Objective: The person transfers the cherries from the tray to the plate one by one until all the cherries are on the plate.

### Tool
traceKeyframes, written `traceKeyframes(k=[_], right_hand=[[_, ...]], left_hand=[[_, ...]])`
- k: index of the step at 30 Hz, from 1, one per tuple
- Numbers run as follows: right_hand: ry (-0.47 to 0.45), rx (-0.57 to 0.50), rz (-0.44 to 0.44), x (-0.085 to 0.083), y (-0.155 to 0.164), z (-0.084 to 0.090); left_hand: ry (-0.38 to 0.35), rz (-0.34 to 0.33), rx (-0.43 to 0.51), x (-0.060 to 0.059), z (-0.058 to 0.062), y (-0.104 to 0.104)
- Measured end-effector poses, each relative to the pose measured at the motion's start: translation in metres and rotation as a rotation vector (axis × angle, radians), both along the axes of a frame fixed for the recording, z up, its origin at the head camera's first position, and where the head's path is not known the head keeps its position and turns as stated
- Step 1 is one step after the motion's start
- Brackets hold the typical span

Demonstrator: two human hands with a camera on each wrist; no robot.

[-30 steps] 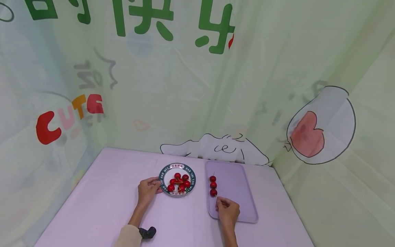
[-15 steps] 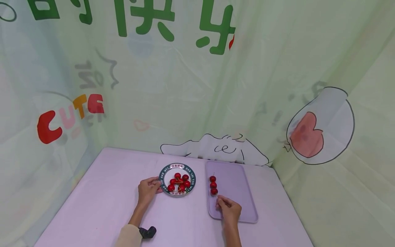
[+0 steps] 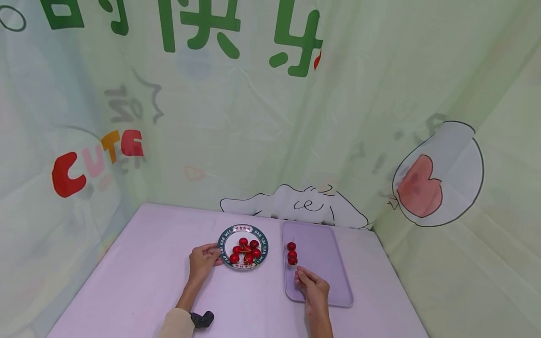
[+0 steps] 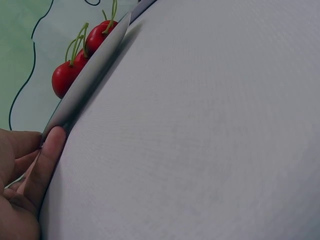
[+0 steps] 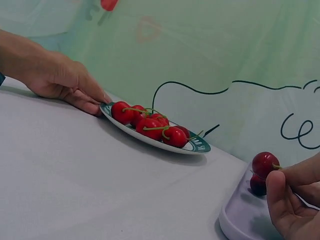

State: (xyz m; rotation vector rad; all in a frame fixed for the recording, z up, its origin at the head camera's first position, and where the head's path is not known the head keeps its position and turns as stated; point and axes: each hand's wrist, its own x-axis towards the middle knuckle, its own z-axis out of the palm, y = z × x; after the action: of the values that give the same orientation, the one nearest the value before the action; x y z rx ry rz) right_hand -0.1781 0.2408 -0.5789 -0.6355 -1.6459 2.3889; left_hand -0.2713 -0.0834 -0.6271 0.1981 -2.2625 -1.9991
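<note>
I watched remotely as the left hand (image 3: 203,260) pinched the plate (image 3: 264,245) by its left edge, presumably steadying it. The right hand (image 3: 313,286) pinched a cherry (image 5: 265,163) by its stem (image 5: 276,166) (likely sparing the fruit) near the left edge of the tray (image 3: 323,263), beside two other cherries (image 3: 291,246).

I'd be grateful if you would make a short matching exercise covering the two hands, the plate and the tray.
Column one:
1. Left hand
2. Tray
3. Right hand
4. Plate

Column two:
A. pinching a cherry stem
B. round, with a dark green lettered rim
C. gripping the edge of a round dish
D. lilac and rectangular

Right pairs: 1-C, 2-D, 3-A, 4-B.
</note>
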Motion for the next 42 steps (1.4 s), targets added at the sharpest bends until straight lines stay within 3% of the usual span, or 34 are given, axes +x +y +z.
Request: traceKeyframes(k=[11,22,42], right_hand=[[0.000,-0.056,0.031,0.000,-0.002,-0.001],[-0.030,-0.049,0.062,-0.002,-0.009,0.007],[-0.042,-0.022,0.089,-0.011,-0.024,-0.001]], left_hand=[[0.011,0.008,-0.001,0.001,-0.002,0.001],[0.000,0.019,-0.017,-0.001,-0.002,0.001],[-0.011,0.020,-0.019,0.000,-0.003,0.002]])
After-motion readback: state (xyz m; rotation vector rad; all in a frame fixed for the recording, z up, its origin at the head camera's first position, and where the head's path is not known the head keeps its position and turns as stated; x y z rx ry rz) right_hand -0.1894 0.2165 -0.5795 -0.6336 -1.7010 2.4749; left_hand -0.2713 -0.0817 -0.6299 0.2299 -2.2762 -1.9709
